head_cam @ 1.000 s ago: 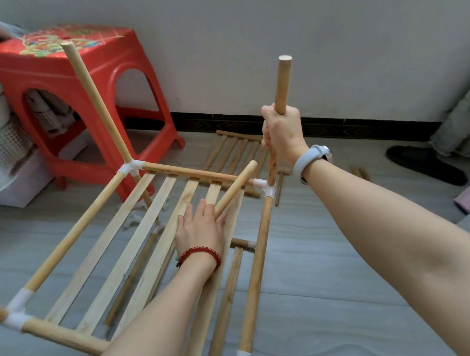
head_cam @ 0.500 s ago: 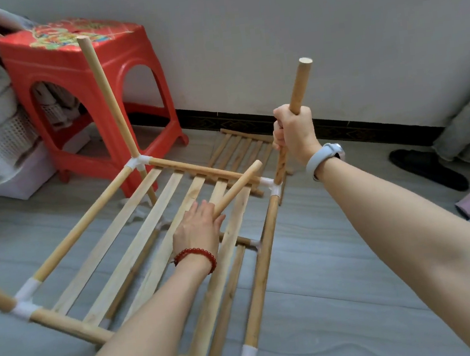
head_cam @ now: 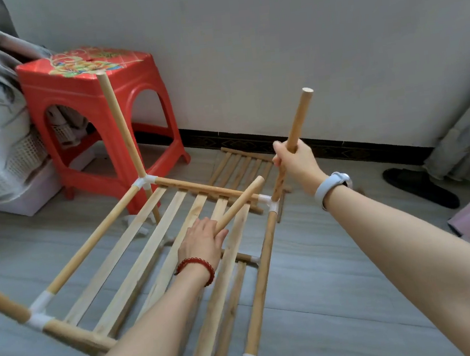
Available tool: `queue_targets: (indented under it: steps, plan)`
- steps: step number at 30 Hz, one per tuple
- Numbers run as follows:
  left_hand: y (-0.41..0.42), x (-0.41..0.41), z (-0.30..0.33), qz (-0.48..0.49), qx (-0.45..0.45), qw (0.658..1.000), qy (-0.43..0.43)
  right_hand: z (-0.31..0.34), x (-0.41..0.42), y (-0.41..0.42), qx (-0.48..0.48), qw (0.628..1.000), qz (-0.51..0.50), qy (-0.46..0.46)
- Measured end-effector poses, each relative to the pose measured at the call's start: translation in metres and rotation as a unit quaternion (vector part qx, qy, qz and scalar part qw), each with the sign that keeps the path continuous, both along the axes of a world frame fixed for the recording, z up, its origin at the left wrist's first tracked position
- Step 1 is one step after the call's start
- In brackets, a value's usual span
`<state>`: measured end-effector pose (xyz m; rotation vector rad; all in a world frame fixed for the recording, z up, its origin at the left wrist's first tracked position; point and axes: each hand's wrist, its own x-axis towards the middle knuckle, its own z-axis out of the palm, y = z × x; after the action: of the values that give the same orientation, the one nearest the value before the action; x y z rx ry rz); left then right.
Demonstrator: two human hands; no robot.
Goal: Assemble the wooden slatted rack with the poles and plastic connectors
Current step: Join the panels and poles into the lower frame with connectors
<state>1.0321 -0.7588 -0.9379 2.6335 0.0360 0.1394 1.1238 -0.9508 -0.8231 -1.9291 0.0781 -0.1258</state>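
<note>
The right hand (head_cam: 296,162) is gripping the upright pole (head_cam: 296,138) and should be pressing it straight into the white corner connector (head_cam: 268,201), while the left hand (head_cam: 202,240), holding a spare pole (head_cam: 239,203), is bracing the slatted shelf (head_cam: 148,246).

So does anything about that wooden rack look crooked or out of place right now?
Yes. The pole gripped by the right hand leans off-line at the white corner connector, and the left hand holds a loose pole across the slats.

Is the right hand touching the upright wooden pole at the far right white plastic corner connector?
Touching. The head view shows the right hand with its fingers curled round the upright wooden pole.
</note>
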Motion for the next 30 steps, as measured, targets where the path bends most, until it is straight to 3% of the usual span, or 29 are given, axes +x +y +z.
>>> queue_targets:
  steps: [5, 8, 10, 14, 16, 18, 21, 26, 30]
  plan:
    - [0.001, -0.008, 0.022, -0.008, -0.126, 0.991, -0.033, -0.030, -0.042, 0.002, -0.020, 0.993, -0.104, 0.045]
    - [-0.004, -0.022, 0.040, -0.062, -0.180, 0.981, -0.041, -0.042, -0.082, 0.018, 0.017, 0.995, 0.048, 0.090]
    - [-0.007, -0.035, 0.050, -0.115, -0.167, 0.979, -0.022, -0.039, -0.098, 0.030, 0.045, 0.986, 0.128, 0.097]
    - [-0.001, -0.061, 0.056, -0.150, -0.179, 0.972, 0.005, -0.022, -0.111, 0.042, 0.074, 0.987, 0.126, 0.064]
    - [0.016, -0.075, 0.051, -0.178, -0.120, 0.976, 0.042, -0.021, -0.117, 0.037, 0.043, 0.989, 0.135, 0.047]
    - [0.038, -0.091, 0.042, -0.218, 0.008, 0.970, 0.103, -0.021, -0.126, 0.027, 0.044, 0.988, 0.134, 0.058]
    - [0.064, -0.114, 0.025, -0.268, 0.146, 0.930, 0.204, -0.023, -0.137, 0.013, 0.063, 0.989, 0.111, 0.075]
    - [0.057, -0.120, 0.011, -0.281, 0.180, 0.906, 0.260, -0.021, -0.151, -0.007, 0.081, 0.991, 0.080, 0.073]
    - [0.049, -0.116, 0.009, -0.286, 0.166, 0.914, 0.233, -0.012, -0.157, -0.030, 0.139, 0.985, 0.067, 0.077]
